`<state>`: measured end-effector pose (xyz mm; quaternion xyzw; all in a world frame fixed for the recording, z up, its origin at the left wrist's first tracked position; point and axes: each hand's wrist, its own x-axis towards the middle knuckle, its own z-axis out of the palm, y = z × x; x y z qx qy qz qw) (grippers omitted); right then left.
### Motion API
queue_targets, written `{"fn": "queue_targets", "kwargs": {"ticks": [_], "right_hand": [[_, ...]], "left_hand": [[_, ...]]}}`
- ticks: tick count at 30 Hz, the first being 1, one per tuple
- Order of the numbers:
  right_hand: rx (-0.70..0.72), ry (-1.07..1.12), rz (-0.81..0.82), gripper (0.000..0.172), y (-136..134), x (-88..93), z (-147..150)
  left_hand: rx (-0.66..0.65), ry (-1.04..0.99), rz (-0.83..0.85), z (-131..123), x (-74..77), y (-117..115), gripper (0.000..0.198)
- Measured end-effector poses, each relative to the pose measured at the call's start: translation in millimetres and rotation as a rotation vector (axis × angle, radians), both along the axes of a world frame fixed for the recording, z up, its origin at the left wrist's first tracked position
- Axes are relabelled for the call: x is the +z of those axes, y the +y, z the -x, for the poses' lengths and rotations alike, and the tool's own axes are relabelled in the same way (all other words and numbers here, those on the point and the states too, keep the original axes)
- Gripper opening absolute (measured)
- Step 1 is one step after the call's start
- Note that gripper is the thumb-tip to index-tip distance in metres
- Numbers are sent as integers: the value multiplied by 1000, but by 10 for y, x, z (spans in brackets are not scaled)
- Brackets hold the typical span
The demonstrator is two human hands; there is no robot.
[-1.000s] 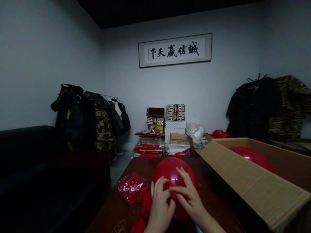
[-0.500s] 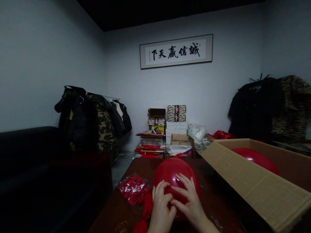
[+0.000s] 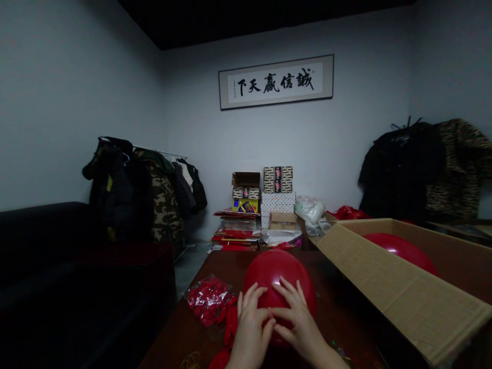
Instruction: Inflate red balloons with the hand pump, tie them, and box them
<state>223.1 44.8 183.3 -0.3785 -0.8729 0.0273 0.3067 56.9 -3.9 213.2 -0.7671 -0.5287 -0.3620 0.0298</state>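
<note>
Working at the near side of the red balloon (image 3: 280,271), over the table (image 3: 219,261): our left hand (image 3: 251,315) and right hand (image 3: 298,315) have thumbs and forefingers bunched, other fingers spread; can't tell what's pinched. We should press lightly, nails off the rubber.

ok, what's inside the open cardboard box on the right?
A red balloon, its top showing over the near side of the cardboard box. That side hides the balloon's lower part and the box floor.
</note>
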Motion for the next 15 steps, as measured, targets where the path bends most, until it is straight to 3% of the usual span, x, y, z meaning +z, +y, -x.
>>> {"fn": "queue_targets", "kwargs": {"ticks": [9,15], "right_hand": [[-63,6,-47,19,64,-107,66],[-57,-13,-11,19,16,-72,75]], "left_hand": [[7,102,-155,10,-37,-7,16],[18,95,-166,69,-97,-23,7]]}}
